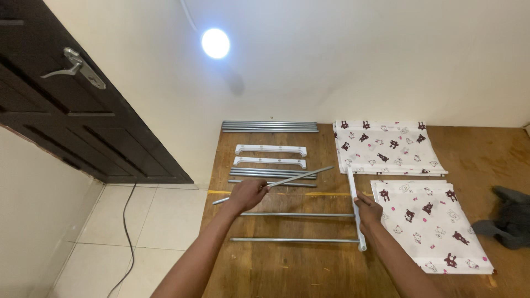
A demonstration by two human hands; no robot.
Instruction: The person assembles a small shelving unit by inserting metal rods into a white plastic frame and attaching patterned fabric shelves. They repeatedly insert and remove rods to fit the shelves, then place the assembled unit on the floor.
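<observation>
— What did the hands have hold of?

— The left hand (pixel 247 194) had its fingers clamped round one grey metal rod (pixel 274 184), held slantwise above the wooden floor (pixel 287 270), one end low by the left wrist, the other rising towards the fabric. The right hand (pixel 369 211) had its fingers closed on a white plastic bar (pixel 356 209) that stood on the floor, running away from the person.

— Was anything joined to that bar?

— Two more grey rods (pixel 295 227) lay flat and parallel, their right ends meeting the white bar, one near its middle, the other at its near end.

— And beyond the hands?

— A small cluster of loose rods (pixel 273 175) lay just past the left hand; I counted about four, though they overlapped and I could not be sure. Behind them sat two white brackets (pixel 270 155), one after the other. Against the wall lay a further bundle of long rods (pixel 270 126), three or four, too close together to count.

— The cloth?

— Two folded sheets of white fabric printed with small dark bears: the far sheet (pixel 389 148) by the wall, the near sheet (pixel 430 223) just beside the right forearm.

— Anything else?

— A dark grey object (pixel 505 218) at the right edge, unclear in shape. To the left, pale floor tiles (pixel 143 221) with one black cable (pixel 128 237), one dark door (pixel 83 110) with a metal handle (pixel 74 67), and one lit lamp (pixel 215 43) on the wall.
</observation>
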